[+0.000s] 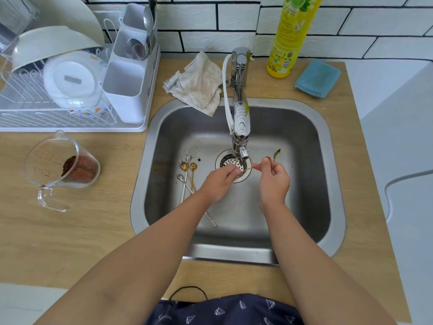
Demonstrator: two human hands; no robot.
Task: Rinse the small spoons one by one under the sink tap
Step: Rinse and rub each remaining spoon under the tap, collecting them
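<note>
Both my hands hold one thin gold spoon [251,167] just under the tap spout [241,152], over the drain [230,163] of the steel sink [311,184]. My left hand [220,184] pinches one end of it, and my right hand [274,181] pinches the shaft. A gold tip sticks out past my right fingers. Several more small spoons [187,174], gold and silver and speckled with dark bits, lie on the sink floor at the left. I cannot tell whether water is running.
A clear measuring jug [63,170] with brown grounds stands on the wooden counter at the left. Behind it is a white dish rack [70,90]. A beige cloth [199,83], a yellow bottle [289,36] and a blue sponge [317,78] sit behind the sink.
</note>
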